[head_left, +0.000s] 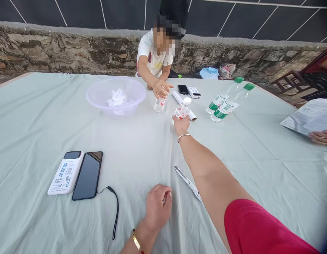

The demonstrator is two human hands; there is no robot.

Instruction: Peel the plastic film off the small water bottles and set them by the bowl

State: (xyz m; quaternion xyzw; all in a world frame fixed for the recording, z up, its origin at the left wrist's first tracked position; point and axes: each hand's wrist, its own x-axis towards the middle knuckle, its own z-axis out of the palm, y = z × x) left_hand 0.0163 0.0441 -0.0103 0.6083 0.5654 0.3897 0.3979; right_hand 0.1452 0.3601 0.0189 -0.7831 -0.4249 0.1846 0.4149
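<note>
My right hand (181, 124) reaches across the table, its fingers wrapped round the lower part of a small clear water bottle (183, 110) with a white cap and red print. The bottle leans slightly. My left hand (158, 208) rests on the cloth near me, fingers curled in, with nothing visible in them. Between my arms lies a white utility knife (187, 182). Across the table, another person's hand (162, 89) grips the top of a second small water bottle (160, 105). Behind my bottle lies a white roll (192, 115), partly hidden.
A translucent basin (93, 95) with crumpled white material (117, 98) stands far left. Two green-capped bottles (218, 114) stand right. Nearer left lie a white power bank (65, 173) and a phone (88, 176) with a strap. Another phone (183, 89) lies at the back. A person's hand (322, 137) holds papers (311, 114).
</note>
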